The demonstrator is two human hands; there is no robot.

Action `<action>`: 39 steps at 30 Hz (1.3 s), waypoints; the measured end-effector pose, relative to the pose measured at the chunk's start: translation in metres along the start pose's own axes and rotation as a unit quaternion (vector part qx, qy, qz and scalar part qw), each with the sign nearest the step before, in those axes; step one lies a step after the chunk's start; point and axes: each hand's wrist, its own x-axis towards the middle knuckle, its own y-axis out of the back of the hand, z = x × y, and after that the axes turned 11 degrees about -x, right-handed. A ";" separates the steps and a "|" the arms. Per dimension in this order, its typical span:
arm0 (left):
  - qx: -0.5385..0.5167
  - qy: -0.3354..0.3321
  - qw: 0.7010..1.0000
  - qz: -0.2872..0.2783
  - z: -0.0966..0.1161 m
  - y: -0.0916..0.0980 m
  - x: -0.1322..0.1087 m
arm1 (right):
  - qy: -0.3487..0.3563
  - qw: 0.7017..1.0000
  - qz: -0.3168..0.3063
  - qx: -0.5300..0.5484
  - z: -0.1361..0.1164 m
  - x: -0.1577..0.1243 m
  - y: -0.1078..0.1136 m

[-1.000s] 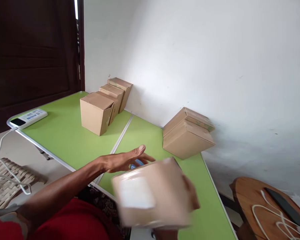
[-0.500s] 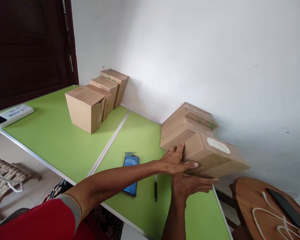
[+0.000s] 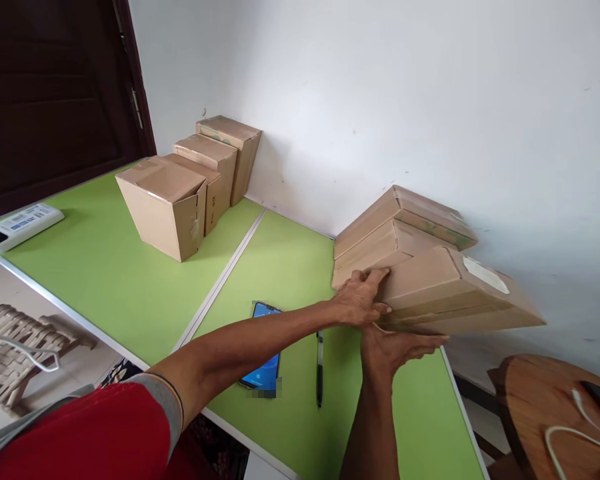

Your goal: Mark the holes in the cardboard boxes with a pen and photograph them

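Note:
A brown cardboard box with a white label on top is between my hands, at the front of the right-hand group. My left hand grips its left end, fingers at the far side and thumb at the near side. My right hand holds the box from below, its fingers stretched along the lower edge; the exact contact is partly hidden. Behind it stand a second cardboard box and a taller, taped box against the wall. The front box juts out farther right than these.
Several cardboard boxes stand in a row at the green table's far left. A phone lies partly under my left forearm, beside a pen. A white device sits at the left edge. A wooden stool holds cables.
The front box has shifted right relative to the boxes behind it, and both hands have moved with it. The camera view has turned slightly.

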 end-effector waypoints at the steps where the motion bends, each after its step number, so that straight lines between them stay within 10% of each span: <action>1: -0.003 0.006 1.000 0.000 0.000 0.000 -0.008 | -0.005 1.000 -0.013 0.005 0.002 -0.002 0.003; 6: -0.014 -0.094 0.995 0.018 -0.004 0.036 -0.100 | -0.014 1.000 0.026 -0.002 0.004 -0.041 0.029; 9: 0.074 -0.172 0.955 0.232 0.004 0.095 -0.169 | 0.063 0.994 0.088 0.025 -0.016 -0.086 0.041; 11: 0.181 -0.215 0.865 0.416 0.013 0.150 -0.204 | 0.128 0.983 0.087 0.102 -0.042 -0.120 0.042; 15: 0.272 -0.170 0.717 0.619 0.020 0.265 -0.237 | 0.202 0.956 -0.060 0.202 -0.103 -0.182 0.025; 19: 0.113 -0.027 0.779 0.616 0.001 0.325 -0.247 | 0.200 0.903 -0.273 0.265 -0.149 -0.219 0.002; 30: -0.014 -0.092 0.837 0.539 -0.027 0.256 -0.344 | 0.095 0.779 -0.485 0.386 -0.217 -0.257 -0.043; 39: -0.036 -0.103 0.895 0.433 -0.038 0.222 -0.353 | 0.024 0.724 -0.523 0.450 -0.197 -0.250 -0.022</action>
